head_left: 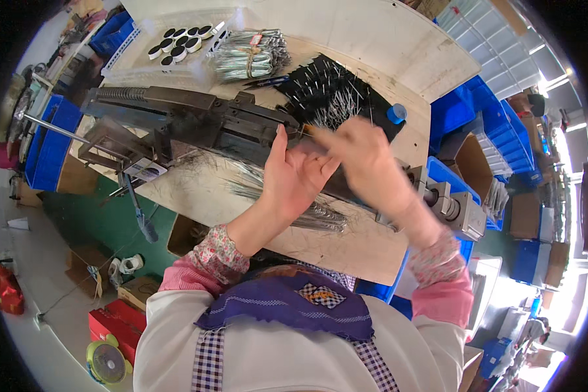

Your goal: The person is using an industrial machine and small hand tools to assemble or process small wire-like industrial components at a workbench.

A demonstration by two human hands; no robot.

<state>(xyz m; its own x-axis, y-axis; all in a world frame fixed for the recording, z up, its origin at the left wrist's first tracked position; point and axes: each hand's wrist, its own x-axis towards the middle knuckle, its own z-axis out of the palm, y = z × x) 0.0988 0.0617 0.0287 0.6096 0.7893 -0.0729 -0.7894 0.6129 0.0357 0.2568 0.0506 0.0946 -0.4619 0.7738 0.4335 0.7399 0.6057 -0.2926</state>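
Over a wooden table [375, 251] above green floor [108, 225], left hand [294, 178] spreads, right hand [367, 160] too blurred to tell.

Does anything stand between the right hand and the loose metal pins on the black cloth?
Nothing visible does: the blurred right hand shows just on the near side of the metal pins on the black cloth. The blue round object sits to the right, outside that line. The hand's height I cannot tell.

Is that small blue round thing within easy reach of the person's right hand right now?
Probably yes: the blue round thing sits at the black sheet's edge, near the right hand, and nothing tall shows between them.
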